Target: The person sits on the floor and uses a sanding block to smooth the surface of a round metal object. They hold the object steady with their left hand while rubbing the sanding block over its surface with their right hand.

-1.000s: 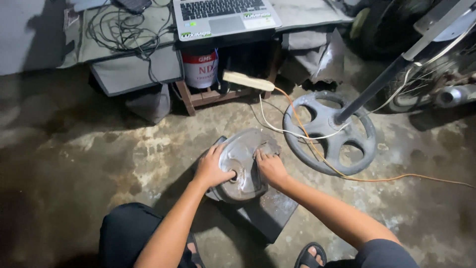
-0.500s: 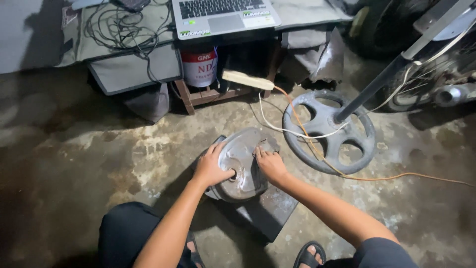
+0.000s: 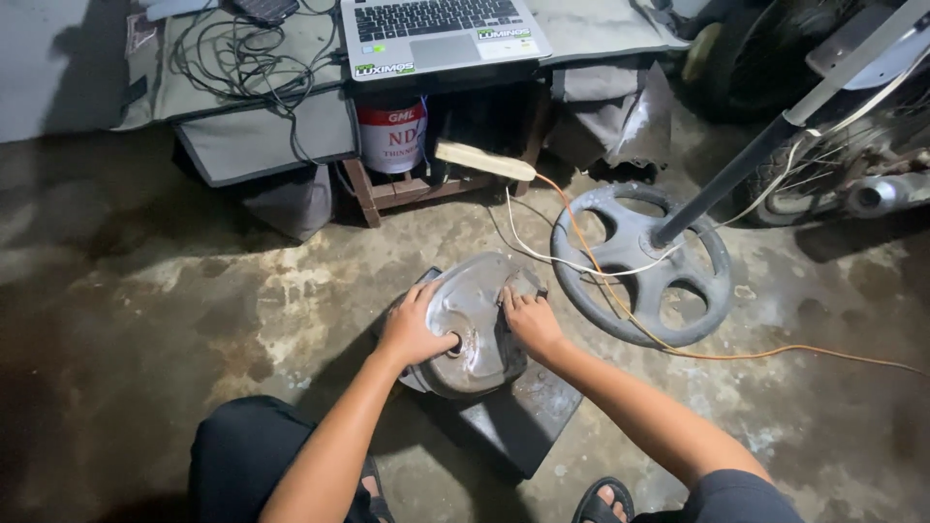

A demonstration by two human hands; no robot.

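A round, dented grey metal cover (image 3: 475,310) rests on a dark flat block (image 3: 528,412) on the concrete floor in front of me. My left hand (image 3: 415,329) grips its left rim, thumb near the small hole at the centre. My right hand (image 3: 528,323) lies on the cover's right side with the fingers pressed against the metal. Both forearms reach in from the bottom of the view.
A round grey stand base (image 3: 635,261) with a dark pole stands to the right, with white and orange cables (image 3: 678,347) across it. Behind are a low wooden stand with a red-and-white can (image 3: 391,134), a laptop (image 3: 441,34), tangled wires and a motorcycle wheel (image 3: 833,174).
My right hand has slid slightly down the cover's right side. The left hand and the cover stay where they were.
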